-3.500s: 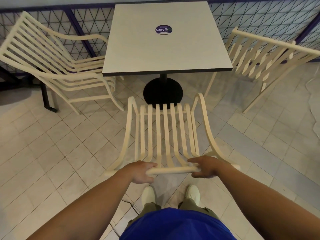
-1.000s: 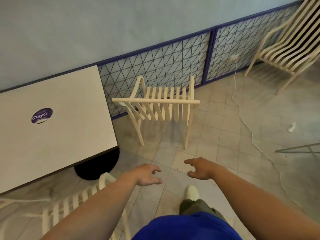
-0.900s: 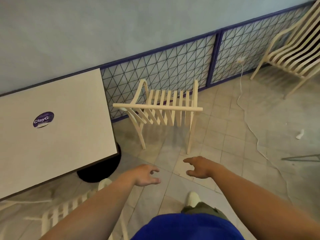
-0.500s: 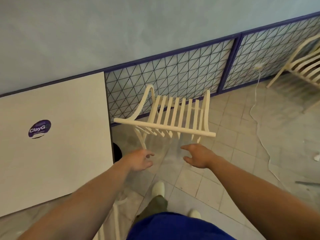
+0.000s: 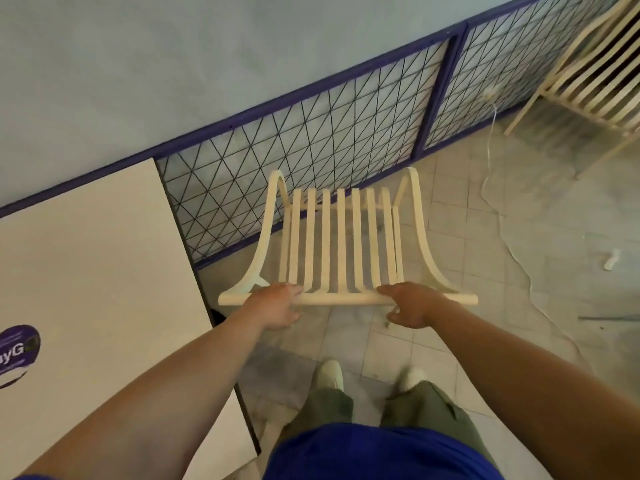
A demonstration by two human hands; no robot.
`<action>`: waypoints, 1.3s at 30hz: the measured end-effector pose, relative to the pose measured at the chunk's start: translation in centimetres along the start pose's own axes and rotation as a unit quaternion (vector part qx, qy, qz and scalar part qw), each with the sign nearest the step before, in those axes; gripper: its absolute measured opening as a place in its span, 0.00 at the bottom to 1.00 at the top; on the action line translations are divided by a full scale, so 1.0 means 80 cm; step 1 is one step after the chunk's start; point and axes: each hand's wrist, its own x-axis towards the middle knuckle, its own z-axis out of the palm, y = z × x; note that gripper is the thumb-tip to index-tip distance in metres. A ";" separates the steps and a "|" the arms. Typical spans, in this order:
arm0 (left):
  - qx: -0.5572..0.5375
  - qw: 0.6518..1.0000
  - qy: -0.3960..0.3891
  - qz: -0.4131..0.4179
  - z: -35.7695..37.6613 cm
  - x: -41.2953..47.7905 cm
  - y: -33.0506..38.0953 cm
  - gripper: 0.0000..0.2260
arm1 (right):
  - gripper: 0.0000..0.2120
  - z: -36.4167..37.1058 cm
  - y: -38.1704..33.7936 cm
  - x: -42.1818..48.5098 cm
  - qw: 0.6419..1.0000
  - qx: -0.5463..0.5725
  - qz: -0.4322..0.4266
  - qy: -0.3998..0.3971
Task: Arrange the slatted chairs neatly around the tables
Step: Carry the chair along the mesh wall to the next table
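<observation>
Both our hands meet the top rail [image 5: 341,300] of the cream slatted chair [image 5: 341,237], which stands just right of the white table [image 5: 97,265], its front toward the far mesh fence [image 5: 311,143]. Our left hand [image 5: 277,306] lies over the rail, fingers curled across its far edge; our right hand [image 5: 412,308] clasps it, fingers above, thumb beneath. A second slatted chair [image 5: 595,74] stands far right, near a white cable [image 5: 488,143] on the tiled floor [image 5: 540,209].

A casual eatery's dining area: a square table [image 5: 97,271] with a round branded sticker [image 5: 17,351] at left, a cream slatted chair [image 5: 341,237] beside it, a second chair [image 5: 588,81] far right, tiled floor [image 5: 485,271], mesh fencing [image 5: 311,150].
</observation>
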 end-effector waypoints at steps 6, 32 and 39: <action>0.014 0.997 -0.069 0.010 -0.001 0.043 -0.027 0.26 | 0.31 -0.001 -0.002 0.032 0.999 0.012 0.012 -0.036; 0.026 0.996 -0.088 -0.013 0.035 0.062 -0.003 0.39 | 0.35 0.006 0.023 0.039 0.998 0.030 -0.014 -0.056; -0.009 0.995 -0.089 -0.046 0.059 0.041 0.048 0.36 | 0.35 0.002 0.055 0.023 0.996 -0.008 -0.040 -0.078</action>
